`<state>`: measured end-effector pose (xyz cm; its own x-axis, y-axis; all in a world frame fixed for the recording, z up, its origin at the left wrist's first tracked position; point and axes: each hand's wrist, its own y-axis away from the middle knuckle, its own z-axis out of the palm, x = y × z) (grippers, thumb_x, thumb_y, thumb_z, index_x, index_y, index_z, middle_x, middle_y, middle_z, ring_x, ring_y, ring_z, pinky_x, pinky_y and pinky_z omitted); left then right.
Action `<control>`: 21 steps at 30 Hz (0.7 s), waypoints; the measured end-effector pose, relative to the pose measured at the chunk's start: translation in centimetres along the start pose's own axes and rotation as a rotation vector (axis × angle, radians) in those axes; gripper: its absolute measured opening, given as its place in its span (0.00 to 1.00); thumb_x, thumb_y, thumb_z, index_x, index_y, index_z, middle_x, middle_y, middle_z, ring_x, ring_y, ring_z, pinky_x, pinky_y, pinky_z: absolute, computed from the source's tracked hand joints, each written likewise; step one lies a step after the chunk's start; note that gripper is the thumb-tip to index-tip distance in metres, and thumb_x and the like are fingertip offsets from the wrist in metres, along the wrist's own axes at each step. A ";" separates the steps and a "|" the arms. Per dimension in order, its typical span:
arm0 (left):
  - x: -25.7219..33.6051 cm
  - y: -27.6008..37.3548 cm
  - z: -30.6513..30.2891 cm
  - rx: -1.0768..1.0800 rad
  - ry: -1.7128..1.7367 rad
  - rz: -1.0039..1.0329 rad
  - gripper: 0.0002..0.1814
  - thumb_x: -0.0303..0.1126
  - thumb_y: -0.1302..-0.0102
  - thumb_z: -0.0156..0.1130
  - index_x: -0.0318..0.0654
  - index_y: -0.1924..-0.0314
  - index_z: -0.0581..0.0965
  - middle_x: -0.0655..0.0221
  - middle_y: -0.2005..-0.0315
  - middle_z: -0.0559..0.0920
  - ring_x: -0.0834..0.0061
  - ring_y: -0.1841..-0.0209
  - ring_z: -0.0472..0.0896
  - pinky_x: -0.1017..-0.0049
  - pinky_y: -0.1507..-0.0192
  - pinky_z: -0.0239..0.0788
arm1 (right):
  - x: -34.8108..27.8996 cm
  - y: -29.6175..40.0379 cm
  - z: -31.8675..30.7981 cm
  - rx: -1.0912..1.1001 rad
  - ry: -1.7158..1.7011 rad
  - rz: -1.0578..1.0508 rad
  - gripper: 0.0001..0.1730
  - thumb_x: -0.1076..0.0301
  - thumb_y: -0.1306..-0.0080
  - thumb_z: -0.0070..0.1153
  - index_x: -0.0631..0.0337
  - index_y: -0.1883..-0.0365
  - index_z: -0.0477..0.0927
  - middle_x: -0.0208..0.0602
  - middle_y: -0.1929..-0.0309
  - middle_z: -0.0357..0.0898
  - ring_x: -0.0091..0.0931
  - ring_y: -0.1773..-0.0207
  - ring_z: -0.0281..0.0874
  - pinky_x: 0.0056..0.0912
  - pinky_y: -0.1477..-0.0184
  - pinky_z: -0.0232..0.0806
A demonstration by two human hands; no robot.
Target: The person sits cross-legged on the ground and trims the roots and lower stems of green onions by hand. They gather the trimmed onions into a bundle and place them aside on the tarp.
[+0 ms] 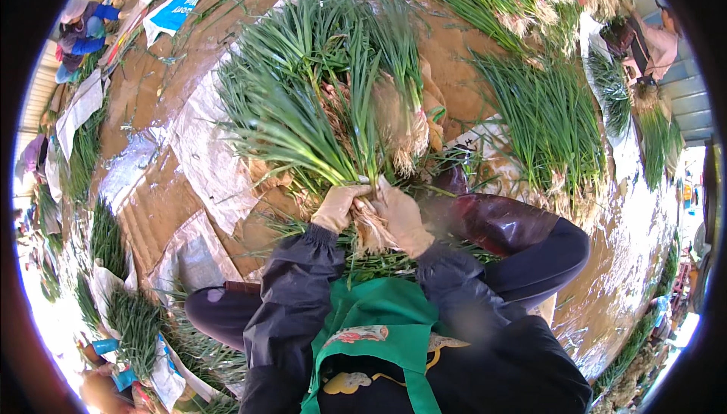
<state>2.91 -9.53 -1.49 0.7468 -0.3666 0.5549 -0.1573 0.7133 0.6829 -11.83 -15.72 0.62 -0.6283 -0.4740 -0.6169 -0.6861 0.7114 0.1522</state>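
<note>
In front of the green apron (pixel 377 309), both of my gloved hands meet at the root ends of leafy stalks, green garlic or a similar allium. My left hand (pixel 339 208) grips a bunch (pixel 318 158) whose leaves fan up and to the left. Close beside it, my right hand (pixel 404 218) is closed around stalks (pixel 370 153) that point straight up. Pale roots (pixel 372 224) hang down between the two gloves. Just beyond lies a large pile of the same plants (pixel 306 39), with a root cluster (pixel 412 138) at its right side. The fingertips partly hide each other.
My bent leg in a dark red boot (pixel 494 224) is at the right. More bundles (pixel 551 124) lie right and at the top. White plastic sheeting (pixel 207 147) covers some of the wet brown floor (pixel 153 209). Other people work at the upper left (pixel 85 39) and upper right (pixel 653 45).
</note>
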 end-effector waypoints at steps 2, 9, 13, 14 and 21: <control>-1.8 -2.5 -0.4 0.019 -0.117 -0.010 0.10 0.25 0.40 0.60 0.27 0.59 0.77 0.64 0.73 0.82 0.80 0.81 0.77 0.82 0.80 0.67 | 5.1 1.6 2.6 0.048 -0.255 -0.034 0.28 0.63 0.36 0.55 0.66 0.41 0.67 0.44 0.62 0.80 0.32 0.64 0.79 0.34 0.61 0.71; 0.8 3.4 0.9 -0.026 0.040 0.036 0.09 0.21 0.39 0.57 0.32 0.58 0.76 0.58 0.58 0.82 0.76 0.69 0.80 0.83 0.73 0.72 | 3.6 1.4 -1.0 -0.085 -0.667 0.238 0.27 0.64 0.38 0.57 0.69 0.43 0.70 0.33 0.57 0.79 0.18 0.59 0.75 0.20 0.54 0.67; -2.0 -0.3 -3.0 -0.015 -0.213 -0.028 0.13 0.24 0.40 0.61 0.28 0.55 0.76 0.62 0.70 0.84 0.78 0.76 0.80 0.81 0.78 0.69 | 2.0 2.9 2.3 0.019 -0.442 0.086 0.28 0.64 0.42 0.60 0.63 0.43 0.71 0.49 0.61 0.77 0.40 0.62 0.77 0.36 0.58 0.68; -2.0 -0.2 -3.4 0.002 -0.208 -0.036 0.14 0.25 0.39 0.61 0.27 0.54 0.76 0.61 0.69 0.84 0.77 0.77 0.79 0.81 0.78 0.69 | 1.6 2.9 1.8 -0.005 -0.385 0.033 0.28 0.64 0.42 0.61 0.63 0.44 0.72 0.48 0.61 0.76 0.39 0.62 0.76 0.35 0.59 0.68; 2.1 9.1 -3.2 -0.046 -0.083 -0.020 0.24 0.28 0.41 0.60 0.29 0.45 0.69 0.58 0.64 0.78 0.69 0.67 0.79 0.69 0.67 0.76 | 7.0 2.6 -0.3 -0.132 -1.004 0.510 0.24 0.75 0.40 0.58 0.71 0.45 0.71 0.32 0.63 0.75 0.19 0.67 0.68 0.20 0.65 0.65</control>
<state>5.13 -1.91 4.32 0.6933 -0.4274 0.5803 -0.1121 0.7315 0.6726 -18.11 -17.34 -3.03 -0.3080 0.5290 -0.7907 -0.5050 0.6135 0.6071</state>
